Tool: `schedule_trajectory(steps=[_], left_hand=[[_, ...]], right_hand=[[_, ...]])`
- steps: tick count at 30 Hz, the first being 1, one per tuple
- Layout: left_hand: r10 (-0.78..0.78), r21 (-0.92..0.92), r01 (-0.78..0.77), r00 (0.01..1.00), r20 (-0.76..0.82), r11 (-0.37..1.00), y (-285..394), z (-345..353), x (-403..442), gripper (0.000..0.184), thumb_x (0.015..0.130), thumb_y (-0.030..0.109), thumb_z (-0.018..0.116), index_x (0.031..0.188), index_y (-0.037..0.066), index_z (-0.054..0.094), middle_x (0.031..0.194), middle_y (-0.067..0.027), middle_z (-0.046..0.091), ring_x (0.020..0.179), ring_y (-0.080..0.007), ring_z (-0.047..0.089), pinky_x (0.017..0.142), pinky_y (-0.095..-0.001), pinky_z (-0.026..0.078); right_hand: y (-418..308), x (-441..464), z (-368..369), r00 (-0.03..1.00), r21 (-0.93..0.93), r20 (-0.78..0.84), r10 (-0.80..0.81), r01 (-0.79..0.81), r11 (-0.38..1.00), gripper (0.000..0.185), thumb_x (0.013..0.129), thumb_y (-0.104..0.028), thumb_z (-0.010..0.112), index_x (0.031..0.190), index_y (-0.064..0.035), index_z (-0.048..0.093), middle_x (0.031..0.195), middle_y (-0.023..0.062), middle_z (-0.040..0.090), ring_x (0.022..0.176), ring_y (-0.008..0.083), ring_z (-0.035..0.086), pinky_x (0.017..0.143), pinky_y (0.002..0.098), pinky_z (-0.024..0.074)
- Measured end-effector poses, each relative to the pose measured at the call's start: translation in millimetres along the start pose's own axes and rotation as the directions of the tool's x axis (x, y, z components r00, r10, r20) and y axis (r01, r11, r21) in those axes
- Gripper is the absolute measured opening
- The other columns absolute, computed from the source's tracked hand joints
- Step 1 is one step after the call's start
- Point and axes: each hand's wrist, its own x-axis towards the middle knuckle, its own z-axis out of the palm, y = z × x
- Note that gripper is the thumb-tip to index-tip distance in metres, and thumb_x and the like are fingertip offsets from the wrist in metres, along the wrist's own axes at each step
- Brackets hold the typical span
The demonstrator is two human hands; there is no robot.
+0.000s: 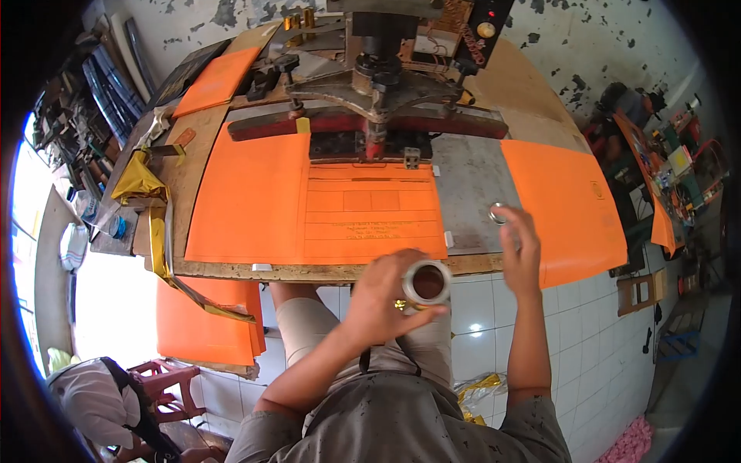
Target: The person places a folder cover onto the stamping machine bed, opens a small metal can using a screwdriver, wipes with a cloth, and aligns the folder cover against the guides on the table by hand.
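Left hand: curled around the side of an open can, thumb along the near edge and fingers on the far side; the can is held above the front of the bench, in front of the person's lap.
Can: round, pale-rimmed, its mouth turned up to the head camera; the inside looks brown, but whether that is contents or bare wall I cannot tell.
Right hand: raised to the right of the can, thumb and fingers pinching a small round lid with a shiny rim, well apart from the can.
Under the lid: a grey metal plate lying on the bench.
Printed sheet: orange sheet with ruled lines, boxes and small lettering, its far edge at the head of a stamping press.
Left of it: a plain orange panel, adjoining the printed one.
Right side: another orange sheet, partly overhanging the bench, a small emblem near its far corner.
Foil: a gold strip draped down the bench's left side.
Lower left: a co-worker bending beside a red stool.
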Motion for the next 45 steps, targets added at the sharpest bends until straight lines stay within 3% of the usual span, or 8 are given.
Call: schedule_trajectory(steps=[5,10,28,32,35,38,41,45], left_hand=[[-0.155,0.180,0.147,0.987,0.034,0.973,-42,-67,-14,0.083,0.084,0.041,0.088,0.146,0.000,0.053,0.146,-0.0186,0.067,0.139,-0.0388,0.063,0.119,-0.0514,0.046],[-0.259,0.218,0.237,0.963,0.075,0.947,-64,-89,-23,0.087,0.088,0.045,0.081,0.154,-0.002,0.047,0.155,-0.0199,0.061,0.155,-0.0380,0.049,0.132,-0.0552,0.031],[-0.249,0.274,0.209,0.961,0.123,0.939,-62,-89,-37,0.095,0.087,0.058,0.084,0.150,-0.004,0.049,0.158,-0.0183,0.059,0.156,-0.0374,0.049,0.131,-0.0563,0.033],[-0.252,0.270,0.212,0.960,0.121,0.939,-59,-94,-26,0.094,0.085,0.056,0.087,0.149,-0.002,0.051,0.153,-0.0177,0.063,0.145,-0.0390,0.058,0.123,-0.0555,0.041],[-0.229,0.236,0.205,0.970,0.080,0.950,-58,-96,-8,0.089,0.081,0.050,0.092,0.146,0.001,0.056,0.140,-0.0174,0.067,0.125,-0.0392,0.067,0.109,-0.0538,0.050],[-0.230,0.222,0.216,0.972,0.041,0.951,-57,-84,7,0.083,0.080,0.041,0.096,0.144,0.002,0.059,0.131,-0.0180,0.067,0.123,-0.0390,0.067,0.103,-0.0498,0.054],[-0.196,0.123,0.186,0.977,0.078,0.975,-50,-65,16,0.083,0.076,0.029,0.097,0.146,0.005,0.059,0.129,-0.0174,0.062,0.118,-0.0393,0.068,0.098,-0.0478,0.058],[-0.184,0.080,0.173,0.969,0.162,0.982,-47,-53,19,0.089,0.074,0.025,0.097,0.152,0.008,0.058,0.135,-0.0188,0.057,0.122,-0.0399,0.065,0.100,-0.0470,0.058]], right_hand=[[-44,-26,60,0.907,-0.141,0.316,-0.278,0.334,0.932,0.047,0.107,-0.031,0.067,0.147,-0.0060,0.065,0.155,0.0124,0.061,0.152,0.0343,0.050,0.126,0.0540,0.0331],[-47,-29,94,0.889,-0.218,0.396,-0.230,0.334,0.917,0.054,0.104,-0.035,0.072,0.150,-0.0068,0.064,0.161,0.0117,0.058,0.156,0.0319,0.046,0.129,0.0555,0.0303],[-48,-29,91,0.876,-0.226,0.443,-0.192,0.316,0.921,0.056,0.102,-0.039,0.074,0.147,-0.0067,0.066,0.161,0.0111,0.058,0.155,0.0316,0.048,0.127,0.0544,0.0337],[-57,-8,91,0.877,-0.217,0.428,-0.218,0.334,0.917,0.056,0.102,-0.040,0.075,0.145,-0.0049,0.067,0.159,0.0130,0.058,0.151,0.0343,0.051,0.125,0.0545,0.0345],[-55,12,99,0.845,-0.177,0.473,-0.248,0.367,0.913,0.067,0.101,-0.047,0.076,0.148,-0.0020,0.063,0.158,0.0175,0.057,0.149,0.0366,0.051,0.123,0.0536,0.0372],[-70,14,104,0.863,0.211,0.429,-0.266,0.190,0.959,0.084,0.096,-0.048,0.083,0.157,0.0010,0.053,0.158,0.0207,0.056,0.151,0.0370,0.051,0.123,0.0515,0.0407],[-81,-1,115,0.903,0.529,0.387,-0.186,-0.052,0.847,0.098,0.091,-0.038,0.092,0.164,0.0027,0.040,0.154,0.0227,0.059,0.149,0.0353,0.055,0.120,0.0477,0.0469],[-72,-17,116,0.949,0.509,0.313,-0.023,-0.147,0.848,0.099,0.089,-0.019,0.092,0.167,0.0013,0.035,0.148,0.0220,0.065,0.140,0.0282,0.064,0.114,0.0418,0.0535]])
